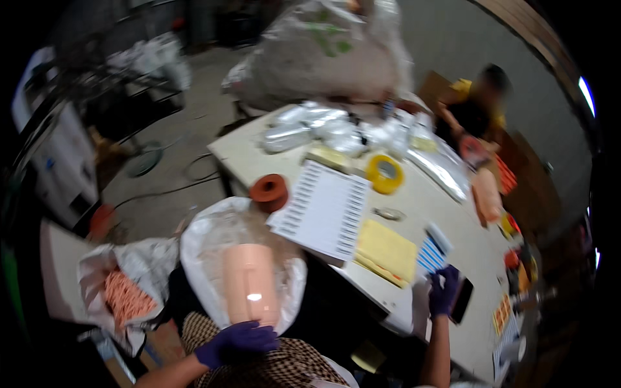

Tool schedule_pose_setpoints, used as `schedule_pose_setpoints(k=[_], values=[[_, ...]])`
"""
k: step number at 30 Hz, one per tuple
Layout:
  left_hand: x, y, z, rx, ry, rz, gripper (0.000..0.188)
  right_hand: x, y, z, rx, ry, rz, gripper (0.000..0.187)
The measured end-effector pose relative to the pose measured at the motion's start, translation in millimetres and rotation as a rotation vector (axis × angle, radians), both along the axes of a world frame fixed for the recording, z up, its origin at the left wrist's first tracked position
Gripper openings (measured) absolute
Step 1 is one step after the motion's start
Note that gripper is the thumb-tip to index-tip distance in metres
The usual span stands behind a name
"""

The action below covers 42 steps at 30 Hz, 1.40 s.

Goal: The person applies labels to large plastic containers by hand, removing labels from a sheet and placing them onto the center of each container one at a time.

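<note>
**Slip could be caused by loose hold**

The grey floor (200,132) is seen at upper left, the crowded tabletop (467,234) at right. Over the open white bag (193,240), lower left of centre, the pink tube (249,278) is seen and might be dropped. The left hand (238,341) is laid open at its bottom end. The right hand (443,291) is bent; its grip cannot be told.

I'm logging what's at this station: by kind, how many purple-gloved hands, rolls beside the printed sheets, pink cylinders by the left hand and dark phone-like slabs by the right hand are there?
Purple-gloved hands: 2 (left hand, right hand)
Rolls: 2 (reddish-brown roll, yellow roll)
Pink cylinder: 1
Dark phone-like slab: 1
Total: 6
</note>
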<state>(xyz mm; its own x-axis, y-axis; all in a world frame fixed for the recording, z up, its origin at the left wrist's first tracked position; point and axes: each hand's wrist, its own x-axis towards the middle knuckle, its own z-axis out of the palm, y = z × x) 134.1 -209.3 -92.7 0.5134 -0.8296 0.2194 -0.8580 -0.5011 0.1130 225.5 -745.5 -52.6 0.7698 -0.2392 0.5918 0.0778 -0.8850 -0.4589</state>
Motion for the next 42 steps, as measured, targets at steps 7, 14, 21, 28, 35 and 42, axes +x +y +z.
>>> schedule_pose_setpoints(k=[7, 14, 21, 28, 35, 42], values=[[7.0, -1.6, -9.3, 0.002, -0.173, -0.152, 0.053, 41.5, 273.4, 29.4, 0.669, 0.424, 0.793, 0.013], [-7.7, 6.3, -13.9, -0.143, -0.055, -0.065, 0.050, 120.8, 372.0, -27.8, 0.343, 0.689, 0.964, 0.021], [5.3, -2.9, -2.9, -0.129, -0.003, -0.093, 0.049, 124.6, 370.5, -81.6, 0.282, 0.262, 0.895, 0.048], [-21.8, 12.2, -25.3, 0.093, -0.369, 0.021, 0.037, -1.2, 252.4, -71.6, 0.381, 0.116, 0.816, 0.022], [-25.5, 35.2, -8.9, -0.128, -0.044, 0.237, 0.032, -102.3, 123.0, -204.9, 0.199, 1.219, -0.101, 0.026], [31.0, 93.6, 72.0, -0.492, -0.023, 0.656, 0.058, -40.3, 170.1, 10.7, 0.159, 0.523, 0.708, 0.025]])
